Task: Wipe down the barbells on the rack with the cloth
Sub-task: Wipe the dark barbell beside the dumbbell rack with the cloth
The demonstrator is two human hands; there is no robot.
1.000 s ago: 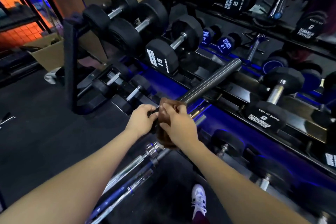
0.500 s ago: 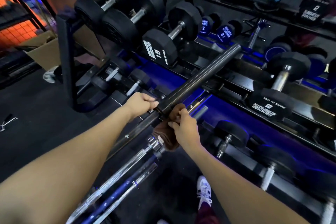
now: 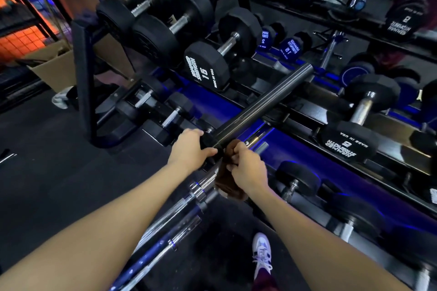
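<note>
A dark barbell sleeve (image 3: 264, 101) slants from the centre up to the right over the dumbbell rack. My left hand (image 3: 189, 151) grips the barbell at the sleeve's thick collar. My right hand (image 3: 247, 168) holds a brown cloth (image 3: 230, 184) bunched against the bar just below the collar; the cloth hangs down under the hand. Chrome barbells (image 3: 175, 215) lie side by side lower down, running toward the bottom left.
A black and blue dumbbell rack (image 3: 295, 156) holds several black dumbbells, one marked 15 (image 3: 205, 68). A mirror behind shows reflections. A cardboard box (image 3: 54, 68) stands at left. My white shoe (image 3: 261, 253) is on the dark floor.
My right hand and cloth slid down off the sleeve to below the collar. My left hand moved from the cloth onto the collar. The view shifted slightly.
</note>
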